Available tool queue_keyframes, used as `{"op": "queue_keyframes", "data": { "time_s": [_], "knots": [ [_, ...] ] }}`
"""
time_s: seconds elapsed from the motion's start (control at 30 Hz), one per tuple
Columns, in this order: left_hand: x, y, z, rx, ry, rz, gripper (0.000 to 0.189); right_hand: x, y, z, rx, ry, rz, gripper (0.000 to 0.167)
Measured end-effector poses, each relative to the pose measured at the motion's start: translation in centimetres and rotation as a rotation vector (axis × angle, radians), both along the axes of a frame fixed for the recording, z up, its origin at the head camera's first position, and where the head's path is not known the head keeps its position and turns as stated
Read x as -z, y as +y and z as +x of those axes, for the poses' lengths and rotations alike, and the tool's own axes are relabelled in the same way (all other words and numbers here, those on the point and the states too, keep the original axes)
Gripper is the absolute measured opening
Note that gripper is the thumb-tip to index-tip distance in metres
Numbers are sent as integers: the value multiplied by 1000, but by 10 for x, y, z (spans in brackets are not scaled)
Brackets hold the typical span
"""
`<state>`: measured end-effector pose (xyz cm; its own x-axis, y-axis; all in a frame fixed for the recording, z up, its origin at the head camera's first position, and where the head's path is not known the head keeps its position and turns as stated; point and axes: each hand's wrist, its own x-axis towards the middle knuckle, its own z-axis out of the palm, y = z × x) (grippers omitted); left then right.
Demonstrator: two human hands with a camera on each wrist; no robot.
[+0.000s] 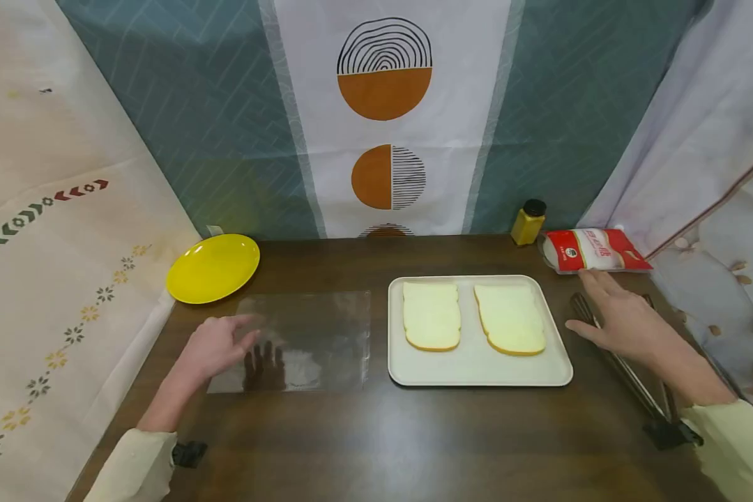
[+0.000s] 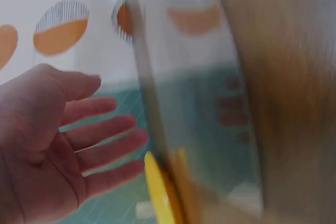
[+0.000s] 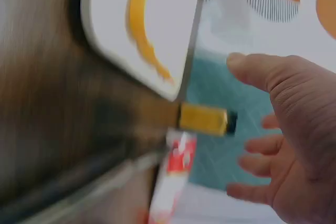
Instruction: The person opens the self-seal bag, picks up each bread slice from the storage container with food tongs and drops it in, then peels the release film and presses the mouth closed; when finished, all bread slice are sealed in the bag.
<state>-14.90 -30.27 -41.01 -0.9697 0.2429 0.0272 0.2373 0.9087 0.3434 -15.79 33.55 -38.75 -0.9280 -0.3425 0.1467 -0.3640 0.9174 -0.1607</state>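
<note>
As two slices of bread (image 1: pixel 431 316) lie side by side on a white tray (image 1: pixel 477 373), the head camera shows a person's hands well apart, one on each side of it. Left of the tray, the left hand (image 1: pixel 216 345) is over the outer end of a clear sheet (image 1: pixel 335 324) on a dark table (image 1: pixel 389 446), which mirrors the fingers. Right of the tray, the right hand (image 1: pixel 624 317) is over the tongs (image 1: pixel 634 381), fingertips by a red packet (image 1: pixel 596 249). Whether either hand touches what lies below cannot be told. Just beyond the tray's far right corner stands a yellow bottle (image 1: pixel 528 224); a yellow plate (image 1: pixel 213 268) sits well to the tray's left, and a printed cloth (image 1: pixel 452 125) hangs behind it.

From the left wrist, the palm faces the lens, thumb and fingers spread and free, with the sheet reflecting the cloth's orange shapes and the plate's edge below.

From the right wrist, in a blurred view, the hand is also free, thumb extended and fingers slightly parted, with the tray's corner, the bottle, the packet and the tongs beyond.
</note>
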Motion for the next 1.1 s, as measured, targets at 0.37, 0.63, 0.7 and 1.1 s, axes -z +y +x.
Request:
{"op": "queue_keyframes", "data": {
  "time_s": [0.37,0.63,0.7,1.1],
  "knots": [
    [28,44,-13,182,-57,143,36,20,-145,-10,-361,22,-81,41],
    [45,57,-20,197,-117,64,69,29,-241,-26,-516,86,90,53],
    [45,58,-22,194,-125,74,70,32,-261,-30,-506,61,141,58],
    [52,56,-26,199,-161,59,74,49,-324,-37,-417,-84,316,91]
  ]
}}
